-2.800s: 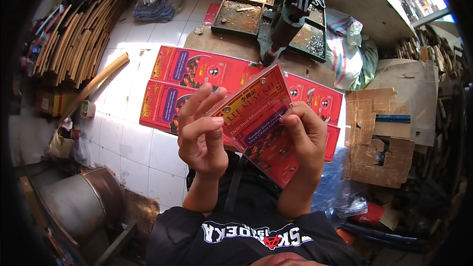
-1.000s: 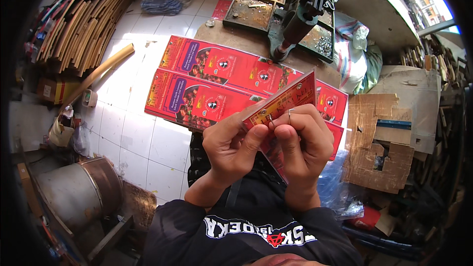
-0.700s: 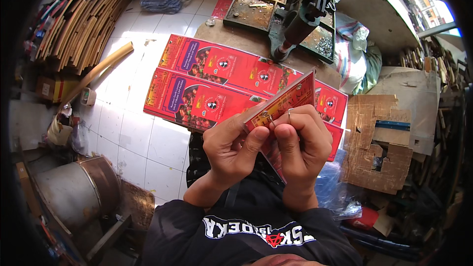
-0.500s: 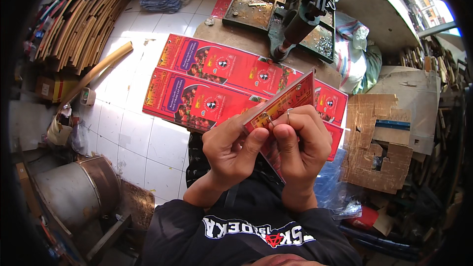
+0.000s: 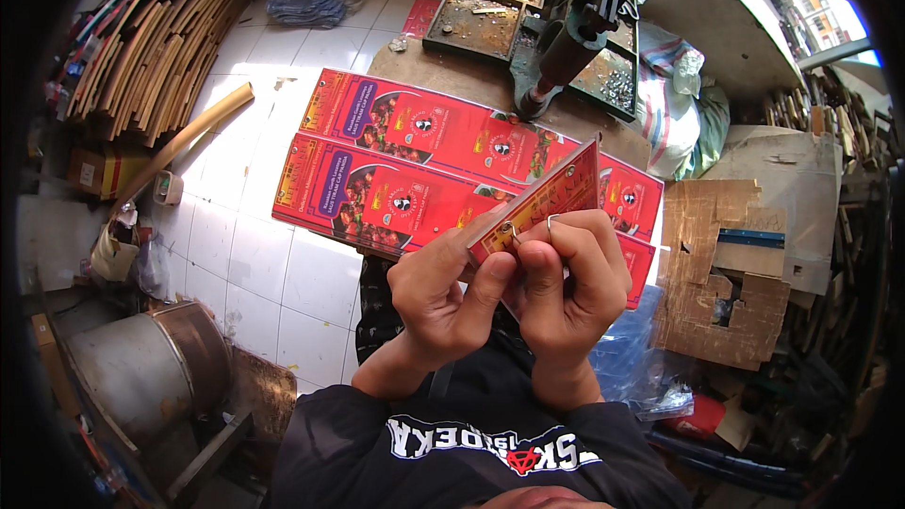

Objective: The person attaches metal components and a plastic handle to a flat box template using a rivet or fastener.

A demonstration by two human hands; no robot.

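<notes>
My left hand is closed around the edge of a red and yellow printed sheet, which is tilted up in front of me. My right hand is closed in a pinch on a small metal wire ring, close to the sheet's corner. A metal eyelet appears at that corner, near both thumbs; whether the wire passes through it cannot be made out. Below the hands lie red printed panels with food pictures, in two long rows.
Beyond the panels stands a dark hand press with compartment trays of small metal parts. Stacked wooden strips lean at the far left, a metal drum stands near left, and cardboard lies on the right.
Both hands stay at the sheet's corner. The sheet has tipped slightly, and my right fingers and the wire ring have shifted a little downward.
</notes>
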